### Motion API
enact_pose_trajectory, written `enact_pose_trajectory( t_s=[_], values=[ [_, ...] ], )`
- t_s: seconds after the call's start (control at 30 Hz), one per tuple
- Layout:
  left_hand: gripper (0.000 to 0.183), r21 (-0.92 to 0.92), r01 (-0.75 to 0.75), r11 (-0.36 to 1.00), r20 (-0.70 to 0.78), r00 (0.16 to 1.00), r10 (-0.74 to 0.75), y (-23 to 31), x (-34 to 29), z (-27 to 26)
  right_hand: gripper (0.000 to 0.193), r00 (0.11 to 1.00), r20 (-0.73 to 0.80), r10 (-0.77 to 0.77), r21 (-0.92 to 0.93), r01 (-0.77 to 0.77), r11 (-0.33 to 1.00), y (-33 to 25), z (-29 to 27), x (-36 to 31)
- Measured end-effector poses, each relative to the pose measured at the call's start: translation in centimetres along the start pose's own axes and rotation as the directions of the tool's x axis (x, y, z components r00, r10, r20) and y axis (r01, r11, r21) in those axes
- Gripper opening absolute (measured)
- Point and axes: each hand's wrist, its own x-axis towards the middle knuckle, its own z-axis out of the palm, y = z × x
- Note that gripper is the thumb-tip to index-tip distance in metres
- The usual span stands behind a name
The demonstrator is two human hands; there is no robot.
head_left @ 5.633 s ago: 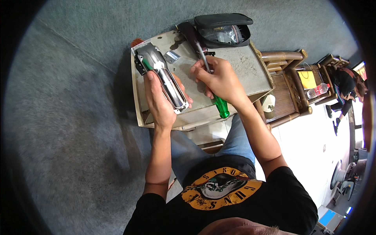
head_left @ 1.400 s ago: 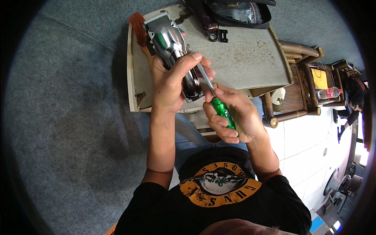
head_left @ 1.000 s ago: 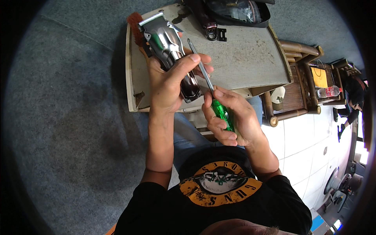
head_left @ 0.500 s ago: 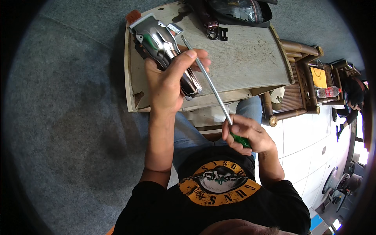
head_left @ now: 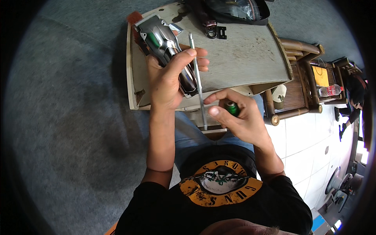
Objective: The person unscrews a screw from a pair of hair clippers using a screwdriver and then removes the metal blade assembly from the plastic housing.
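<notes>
My left hand (head_left: 166, 82) is closed around a shiny silver hair clipper (head_left: 159, 41), its blade end pointing up and left. The bare metal screwdriver shaft (head_left: 199, 84) lies beside the clipper, its upper part at my left thumb and fingers, its lower end pointing down toward my lap. My right hand (head_left: 246, 123) holds the green screwdriver handle (head_left: 232, 108) in its curled fingers, the hollow end facing up. Handle and shaft are apart. My right thumb and index finger are spread close to the shaft; whether they touch it I cannot tell.
Under my hands stands a worn wooden table (head_left: 246, 58) with an open front. A reddish brush (head_left: 134, 18), a black bracket (head_left: 222, 33) and a black case (head_left: 258, 17) lie on it. Bamboo chairs (head_left: 291, 111) with a cap (head_left: 279, 96) and bottle (head_left: 331, 91) stand right; a person (head_left: 354, 92) sits beyond.
The shaft has come out of the green handle and now hangs more upright at my left hand. My right hand has moved up a little, with thumb and index finger opened.
</notes>
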Motion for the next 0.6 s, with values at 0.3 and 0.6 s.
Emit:
enact_pose_trajectory(
  t_s=[0.3,0.6],
  values=[
    [0.05,-0.003,0.016,1.0,0.046,0.999,-0.016,0.3,-0.2,-0.1,0.025,0.998,-0.05,-0.048,-0.114,0.042,0.993,0.1,2.1,2.5],
    [0.035,-0.162,0.013,0.987,0.048,0.999,-0.005,-0.7,0.8,-1.0,0.017,0.981,-0.113,-0.155,0.172,0.173,0.97,-0.3,-0.4,-0.9]
  ],
)
